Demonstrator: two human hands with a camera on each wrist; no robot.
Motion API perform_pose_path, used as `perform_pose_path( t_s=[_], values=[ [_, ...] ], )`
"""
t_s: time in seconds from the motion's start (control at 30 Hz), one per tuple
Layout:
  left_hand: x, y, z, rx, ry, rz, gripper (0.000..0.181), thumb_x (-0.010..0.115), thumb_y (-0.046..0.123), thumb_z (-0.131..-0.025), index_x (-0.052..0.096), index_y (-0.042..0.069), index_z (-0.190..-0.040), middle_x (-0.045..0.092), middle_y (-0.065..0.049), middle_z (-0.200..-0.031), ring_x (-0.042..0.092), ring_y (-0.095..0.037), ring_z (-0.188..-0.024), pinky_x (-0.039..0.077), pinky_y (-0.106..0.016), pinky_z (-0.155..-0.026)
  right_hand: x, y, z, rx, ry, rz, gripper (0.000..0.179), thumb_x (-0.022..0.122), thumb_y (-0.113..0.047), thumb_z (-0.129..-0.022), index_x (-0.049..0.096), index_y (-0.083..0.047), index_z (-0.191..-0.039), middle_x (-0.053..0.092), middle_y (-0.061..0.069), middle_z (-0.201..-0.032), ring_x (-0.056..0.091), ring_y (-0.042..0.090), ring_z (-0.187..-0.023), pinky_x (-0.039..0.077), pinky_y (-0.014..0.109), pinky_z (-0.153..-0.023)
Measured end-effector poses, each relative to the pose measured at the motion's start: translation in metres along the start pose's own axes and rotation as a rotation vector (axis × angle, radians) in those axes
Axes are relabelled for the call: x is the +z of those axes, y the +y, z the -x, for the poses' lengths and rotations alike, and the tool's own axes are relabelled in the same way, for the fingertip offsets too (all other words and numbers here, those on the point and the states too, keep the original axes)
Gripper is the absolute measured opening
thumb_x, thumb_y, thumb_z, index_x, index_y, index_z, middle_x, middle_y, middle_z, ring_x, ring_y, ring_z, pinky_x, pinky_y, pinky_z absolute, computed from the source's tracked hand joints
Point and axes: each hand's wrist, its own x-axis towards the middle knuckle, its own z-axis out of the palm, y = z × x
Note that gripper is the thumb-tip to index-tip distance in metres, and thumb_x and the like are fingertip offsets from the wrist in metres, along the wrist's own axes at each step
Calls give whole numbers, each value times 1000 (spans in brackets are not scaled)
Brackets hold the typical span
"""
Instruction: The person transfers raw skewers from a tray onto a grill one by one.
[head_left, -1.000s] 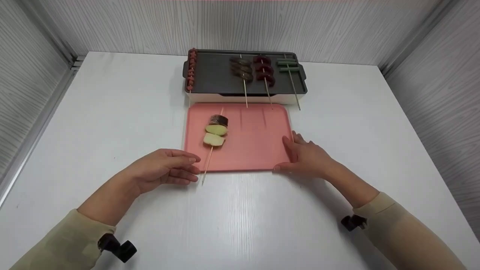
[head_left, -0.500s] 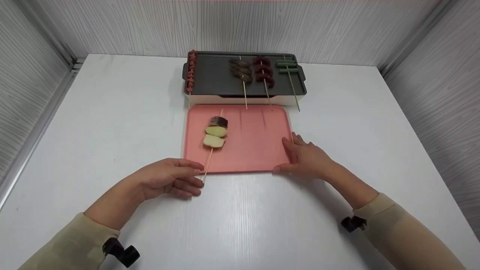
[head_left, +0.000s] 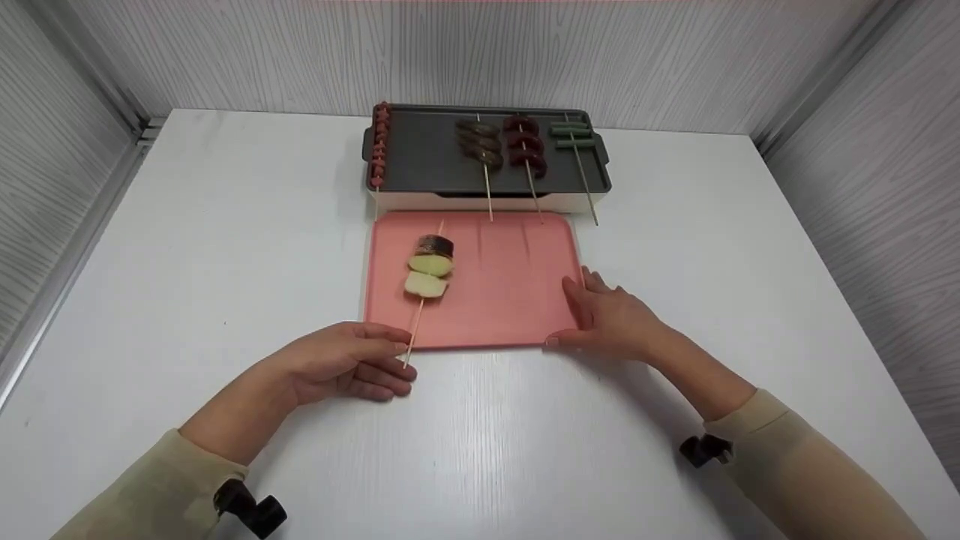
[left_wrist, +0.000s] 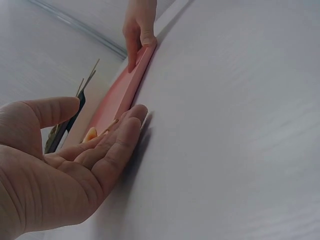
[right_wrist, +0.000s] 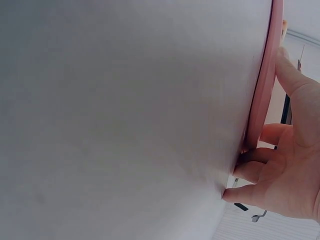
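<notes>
On the pink tray (head_left: 510,300) lies a skewer (head_left: 417,319) with a dark-skinned chunk and two pale yellow-green slices. Its bare stick end juts over the tray's near edge. My left hand (head_left: 341,361) is palm up at that end, the fingers fairly straight beneath the stick and the thumb apart from them in the left wrist view (left_wrist: 75,165). My right hand (head_left: 619,322) holds the tray's near right corner. Its thumb is along the near rim and its other fingers are at the right side, as the right wrist view also shows (right_wrist: 290,165).
Behind the tray stands a dark grill plate (head_left: 424,154) on a pale base. Across it lie a skewer of small red pieces (head_left: 380,146), a brown one (head_left: 480,142), a dark red one (head_left: 526,146) and a green one (head_left: 574,135). Wood-grain walls surround the white table (head_left: 480,435).
My left hand has moved right and slightly toward me, bringing its fingers under the stick end. The right hand stays at the tray corner, and the tray keeps its place.
</notes>
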Motion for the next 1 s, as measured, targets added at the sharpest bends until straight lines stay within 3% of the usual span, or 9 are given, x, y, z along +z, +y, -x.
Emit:
perform_pose_path(
  t_s=[0.13, 0.43, 1.0],
  values=[
    [0, 2, 1, 8, -3, 7, 58, 64, 15, -105, 40, -8, -153, 75, -22, -118, 78, -27, -100, 63, -39, -89, -1, -1, 0, -6, -2, 11, 106, 71, -68, -91, 31, -6, -167, 20, 25, -173, 22, 46, -158, 27, 68, -122],
    [0, 13, 5, 47, 56, -78, 51, 67, 13, -104, 50, -9, -148, 76, -17, -113, 78, -23, -97, 63, -35, -89, -1, -1, 0, 2, -4, 7, 108, 71, -71, -90, 30, -7, -167, 19, 24, -173, 22, 44, -159, 26, 67, -123],
    [3, 16, -1, 83, 81, -65, 46, 65, 7, -104, 52, -9, -145, 76, -7, -96, 77, -19, -88, 63, -32, -84, -1, -1, 0, -9, 7, 9, 108, 73, -68, -90, 31, -5, -167, 20, 26, -172, 25, 46, -157, 26, 65, -123]
  ],
)
